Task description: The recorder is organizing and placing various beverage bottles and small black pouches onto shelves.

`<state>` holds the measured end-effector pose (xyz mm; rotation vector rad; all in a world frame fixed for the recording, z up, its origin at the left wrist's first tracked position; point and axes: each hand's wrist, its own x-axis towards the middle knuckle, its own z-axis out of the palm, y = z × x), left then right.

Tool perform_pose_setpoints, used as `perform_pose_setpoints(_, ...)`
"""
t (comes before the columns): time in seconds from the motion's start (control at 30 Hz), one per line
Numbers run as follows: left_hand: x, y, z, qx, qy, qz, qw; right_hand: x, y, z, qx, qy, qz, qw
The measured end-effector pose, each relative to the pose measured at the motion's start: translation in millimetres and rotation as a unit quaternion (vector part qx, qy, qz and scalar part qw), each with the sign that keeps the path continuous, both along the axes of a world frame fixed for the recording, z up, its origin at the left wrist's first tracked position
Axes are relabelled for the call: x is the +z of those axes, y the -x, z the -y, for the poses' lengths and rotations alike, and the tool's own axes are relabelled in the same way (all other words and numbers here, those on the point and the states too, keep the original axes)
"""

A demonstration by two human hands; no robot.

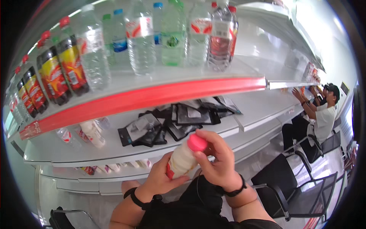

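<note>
A white plastic bottle (183, 159) with a pink screw cap (197, 142) is tilted in front of my lap, its top leaning up to the right. Around its lower body my left hand (161, 174) is closed, covering part of a red and white label. The thumb and fingers of my right hand (218, 160) grip the cap. Just beyond the bottle, several black and clear flat pouches (194, 114) lie piled on the middle shelf (108, 153).
Drink bottles (141, 43) line the upper shelf behind a red edge strip (148, 98). More bottles (93, 133) lie at left on the middle shelf. Black mesh chairs (278, 180) stand to my right. Farther off, a seated person (323, 123) reaches toward the shelving.
</note>
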<state>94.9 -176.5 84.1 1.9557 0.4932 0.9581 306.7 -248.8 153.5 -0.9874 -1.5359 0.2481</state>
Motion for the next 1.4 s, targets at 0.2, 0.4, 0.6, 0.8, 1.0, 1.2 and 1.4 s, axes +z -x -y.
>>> perform_pose_setpoints(0.2, -35.4, -64.7, 4.6, 0.052, 0.115, 0.038, 0.991, -81.3, 17.3, -21.3, 0.007, 0.094, -0.129, 0.987)
perform_pose_setpoints(0.4, -7.6, -32.6, -13.3, -0.009, -0.12, -0.068, 0.99, -72.2, -90.7, -42.8, -0.087, 0.153, -0.144, 0.974)
perform_pose_setpoints(0.6, -39.2, 93.9, -94.7, 0.341, -0.329, -0.23, 0.85, -47.3, -299.2, -94.9, -0.494, 0.272, 0.245, 0.788)
perform_pose_setpoints(0.8, -69.4, 96.1, -125.7, 0.375, -0.33, -0.288, 0.817, -87.0, -378.7, -130.4, -0.443, 0.39, 0.269, 0.761)
perform_pose_setpoints(1.0, -73.9, 105.1, -120.6, 0.405, -0.316, -0.294, 0.806, -89.5, -454.3, -146.1, -0.533, 0.378, 0.227, 0.722)
perform_pose_setpoints(1.2, -81.9, 103.3, -125.9, 0.402, -0.319, -0.286, 0.809, -75.9, -534.2, -85.9, -0.749, 0.209, 0.142, 0.612)
perform_pose_setpoints(1.4, -77.0, 104.2, -121.3, 0.401, -0.326, -0.277, 0.81, -143.7, -531.4, -16.7, -0.68, 0.094, 0.18, 0.705)
